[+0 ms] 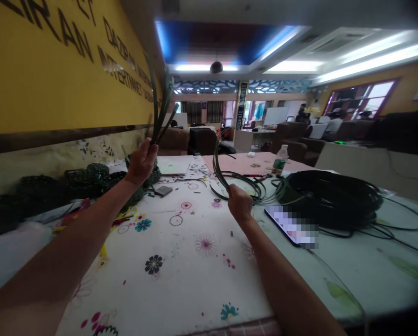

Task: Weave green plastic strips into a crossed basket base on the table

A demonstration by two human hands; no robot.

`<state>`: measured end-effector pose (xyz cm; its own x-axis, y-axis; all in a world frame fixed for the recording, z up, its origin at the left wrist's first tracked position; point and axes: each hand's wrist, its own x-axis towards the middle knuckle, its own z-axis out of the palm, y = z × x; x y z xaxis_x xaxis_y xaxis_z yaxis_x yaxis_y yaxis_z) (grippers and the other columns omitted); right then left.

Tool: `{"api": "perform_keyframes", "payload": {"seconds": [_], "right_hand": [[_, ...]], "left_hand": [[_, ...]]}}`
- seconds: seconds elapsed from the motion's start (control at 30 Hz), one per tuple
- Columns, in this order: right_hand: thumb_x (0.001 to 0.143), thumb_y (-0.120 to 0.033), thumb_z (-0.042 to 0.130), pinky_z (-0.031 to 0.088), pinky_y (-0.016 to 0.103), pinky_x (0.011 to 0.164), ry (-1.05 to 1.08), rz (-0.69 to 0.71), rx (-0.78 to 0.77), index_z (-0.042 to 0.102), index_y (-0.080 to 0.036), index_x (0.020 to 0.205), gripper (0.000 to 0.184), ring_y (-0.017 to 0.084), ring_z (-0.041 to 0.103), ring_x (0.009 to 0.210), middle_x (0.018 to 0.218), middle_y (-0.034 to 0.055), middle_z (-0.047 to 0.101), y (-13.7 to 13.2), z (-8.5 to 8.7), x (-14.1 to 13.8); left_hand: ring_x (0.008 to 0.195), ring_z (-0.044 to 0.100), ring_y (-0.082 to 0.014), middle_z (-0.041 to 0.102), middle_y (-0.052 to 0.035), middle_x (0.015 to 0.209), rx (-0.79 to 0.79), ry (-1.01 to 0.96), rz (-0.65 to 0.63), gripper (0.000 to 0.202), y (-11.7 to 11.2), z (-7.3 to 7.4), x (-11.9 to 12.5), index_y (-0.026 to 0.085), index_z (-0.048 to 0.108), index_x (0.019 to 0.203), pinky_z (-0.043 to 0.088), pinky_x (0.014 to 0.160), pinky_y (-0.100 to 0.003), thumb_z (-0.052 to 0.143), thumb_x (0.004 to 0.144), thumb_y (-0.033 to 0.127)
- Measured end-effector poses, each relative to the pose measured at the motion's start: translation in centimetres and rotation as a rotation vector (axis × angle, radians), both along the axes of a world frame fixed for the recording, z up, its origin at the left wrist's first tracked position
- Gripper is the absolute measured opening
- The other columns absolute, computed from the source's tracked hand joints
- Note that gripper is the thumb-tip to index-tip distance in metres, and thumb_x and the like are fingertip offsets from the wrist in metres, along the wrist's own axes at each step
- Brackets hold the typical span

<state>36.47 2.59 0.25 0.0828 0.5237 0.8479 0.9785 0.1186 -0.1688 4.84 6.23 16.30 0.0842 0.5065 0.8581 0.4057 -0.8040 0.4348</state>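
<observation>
My left hand is raised above the table, fingers wrapped round a bundle of dark green strips that stand upright and fan out above it. My right hand is closed in a fist on dark strands that loop up and back toward a big coil of dark cord lying on the table to the right. Both forearms reach out over a white tablecloth with a flower print.
A phone lies just right of my right hand. Dark woven pieces are piled at the left along the yellow wall. A plastic bottle stands farther back. A small grey box and papers lie mid-table. People sit far off.
</observation>
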Motion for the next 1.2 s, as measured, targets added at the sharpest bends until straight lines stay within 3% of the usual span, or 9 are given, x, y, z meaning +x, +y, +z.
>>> {"api": "perform_keyframes", "payload": {"seconds": [0.07, 0.13, 0.37, 0.47, 0.6, 0.8, 0.9, 1.0, 1.2], "right_hand": [[0.095, -0.021, 0.043, 0.020, 0.029, 0.057, 0.045, -0.020, 0.043, 0.056, -0.017, 0.076, 0.023, 0.015, 0.044, 0.058, 0.065, 0.0038, 0.058, -0.1, 0.2, 0.1], [0.096, -0.022, 0.040, 0.021, 0.030, 0.058, 0.096, -0.060, 0.105, 0.056, -0.017, 0.076, 0.026, 0.017, 0.045, 0.059, 0.065, 0.0046, 0.057, -0.2, 0.5, 0.2], [0.098, -0.028, 0.037, 0.023, 0.031, 0.057, 0.176, -0.141, 0.300, 0.058, -0.016, 0.080, 0.030, 0.019, 0.046, 0.059, 0.062, 0.0055, 0.055, -0.7, 1.8, 1.2], [0.098, -0.026, 0.039, 0.025, 0.030, 0.057, 0.091, -0.036, 0.306, 0.056, -0.018, 0.075, 0.029, 0.018, 0.045, 0.057, 0.060, 0.0034, 0.053, -1.3, 2.0, -0.1], [0.098, -0.021, 0.040, 0.028, 0.029, 0.061, -0.052, 0.211, 0.227, 0.054, -0.019, 0.073, 0.028, 0.017, 0.047, 0.061, 0.062, 0.0024, 0.054, -3.1, 2.0, -4.0], [0.095, -0.013, 0.044, 0.026, 0.031, 0.062, -0.357, 0.486, 0.048, 0.058, -0.019, 0.080, 0.021, 0.017, 0.046, 0.064, 0.068, 0.0017, 0.057, -6.1, 1.1, -9.9], [0.092, -0.008, 0.047, 0.024, 0.032, 0.061, -0.440, 0.537, -0.052, 0.058, -0.019, 0.082, 0.019, 0.017, 0.046, 0.065, 0.070, 0.0018, 0.059, -6.6, 0.1, -11.5], [0.089, -0.005, 0.048, 0.023, 0.032, 0.060, -0.519, 0.578, -0.164, 0.059, -0.019, 0.083, 0.018, 0.017, 0.048, 0.066, 0.072, 0.0022, 0.060, -6.7, -1.0, -12.4], [0.085, -0.002, 0.053, 0.026, 0.032, 0.060, -0.653, 0.564, -0.338, 0.060, -0.018, 0.101, 0.024, 0.020, 0.053, 0.070, 0.079, 0.0051, 0.063, -6.8, -1.8, -13.0]], "left_hand": [[0.056, 0.037, -0.0130, 0.045, 0.0022, 0.063, 0.013, 0.216, 0.065, 0.014, 1.6, -0.7, 0.6, 0.021, 0.055, 0.085, 0.026, 0.057, -0.027, 0.048, 0.095, 0.029], [0.055, 0.038, -0.0134, 0.046, 0.0023, 0.061, -0.042, 0.356, 0.030, 0.008, 2.7, -2.9, 1.9, 0.021, 0.056, 0.084, 0.027, 0.057, -0.027, 0.054, 0.090, 0.024], [0.069, 0.056, -0.0187, 0.059, -0.0033, 0.070, -0.243, 0.771, -0.155, 0.014, 2.8, -16.3, 5.3, 0.021, 0.059, 0.071, 0.042, 0.069, -0.029, 0.065, 0.081, 0.029], [0.086, 0.060, -0.0240, 0.065, -0.0089, 0.084, -0.289, 0.831, -0.146, 0.013, 2.3, -19.1, 5.5, 0.018, 0.063, 0.078, 0.042, 0.089, -0.040, 0.067, 0.078, 0.031], [0.123, 0.046, -0.0352, 0.057, -0.0175, 0.127, -0.380, 0.515, -0.115, 0.049, 0.2, -17.7, 5.2, 0.017, 0.063, 0.115, 0.022, 0.108, -0.057, 0.066, 0.078, 0.049], [0.119, 0.054, -0.0285, 0.056, -0.0118, 0.131, -0.757, -0.584, -0.757, 0.064, -7.8, -12.7, 4.4, 0.025, 0.051, 0.129, 0.044, 0.098, -0.046, 0.060, 0.078, 0.064], [0.086, 0.065, -0.0186, 0.064, -0.0057, 0.105, -0.784, -0.918, -0.700, 0.057, -10.2, -12.5, 3.4, 0.024, 0.054, 0.118, 0.052, 0.086, -0.043, 0.069, 0.074, 0.058], [0.064, 0.058, -0.0096, 0.062, 0.0019, 0.084, -0.771, -1.012, -0.576, 0.048, -10.7, -13.9, 2.1, 0.022, 0.054, 0.111, 0.055, 0.077, -0.036, 0.076, 0.074, 0.044], [0.043, 0.031, -0.0036, 0.029, 0.0107, 0.053, -0.706, -1.044, -0.505, 0.028, -9.1, -15.7, -0.3, 0.019, 0.053, 0.086, 0.040, 0.049, -0.017, 0.068, 0.083, 0.042]]}}
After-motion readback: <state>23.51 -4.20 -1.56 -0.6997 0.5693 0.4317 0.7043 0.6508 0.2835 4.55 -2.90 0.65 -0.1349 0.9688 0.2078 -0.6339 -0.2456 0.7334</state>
